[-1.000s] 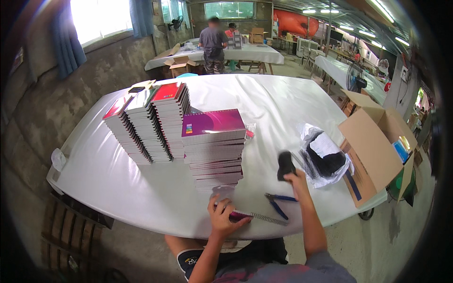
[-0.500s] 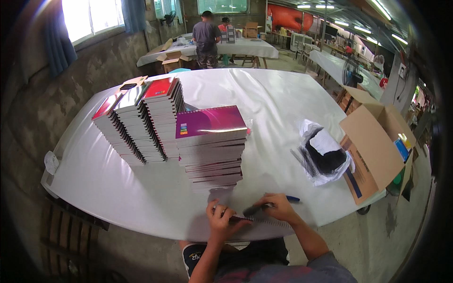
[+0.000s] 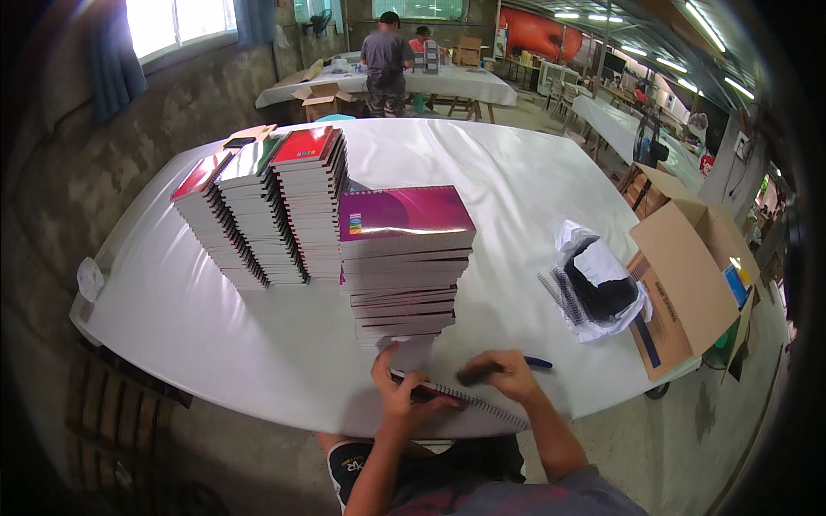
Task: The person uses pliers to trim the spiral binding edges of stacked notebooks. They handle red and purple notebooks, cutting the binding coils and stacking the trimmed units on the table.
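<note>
In the head view, the left hand [image 3: 403, 396] grips a purple notebook [image 3: 424, 393] near the table's [image 3: 232, 361] near edge. A spiral coil [image 3: 495, 411] extends from it, its long axis slanting rightward toward that edge. The right hand [image 3: 509, 377], closed around a blurred dark tool [image 3: 478, 373], is just beyond the coil, nearer its free end than the left.

The left hand [image 3: 399, 397] grips a purple notebook [image 3: 425, 394]; the right hand [image 3: 511, 377] holds a dark object [image 3: 476, 373] near the spiral coil [image 3: 497, 413].
</note>
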A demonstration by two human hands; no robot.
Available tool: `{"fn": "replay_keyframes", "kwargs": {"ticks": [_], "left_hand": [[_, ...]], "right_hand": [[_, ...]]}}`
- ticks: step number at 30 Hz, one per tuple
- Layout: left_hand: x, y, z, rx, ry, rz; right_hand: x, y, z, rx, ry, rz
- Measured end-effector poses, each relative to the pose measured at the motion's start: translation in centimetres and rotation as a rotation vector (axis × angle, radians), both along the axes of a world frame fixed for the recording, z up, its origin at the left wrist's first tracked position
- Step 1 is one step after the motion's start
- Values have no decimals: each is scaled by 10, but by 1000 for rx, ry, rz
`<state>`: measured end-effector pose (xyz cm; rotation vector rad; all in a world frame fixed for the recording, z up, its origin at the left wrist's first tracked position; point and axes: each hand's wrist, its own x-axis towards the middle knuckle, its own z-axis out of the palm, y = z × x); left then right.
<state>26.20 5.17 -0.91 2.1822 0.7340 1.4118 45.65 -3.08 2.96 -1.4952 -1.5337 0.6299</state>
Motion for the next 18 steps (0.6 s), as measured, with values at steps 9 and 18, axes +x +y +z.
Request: {"fn": "replay_keyframes", "kwargs": {"ticks": [9, 18], "left_hand": [[0, 1, -18, -260, -30, -118], [4, -2, -22, -327, -80, -170]], "right_hand": [[-19, 4, 14, -79, 180, 75], [-18, 11, -3, -201, -54, -116]]}}
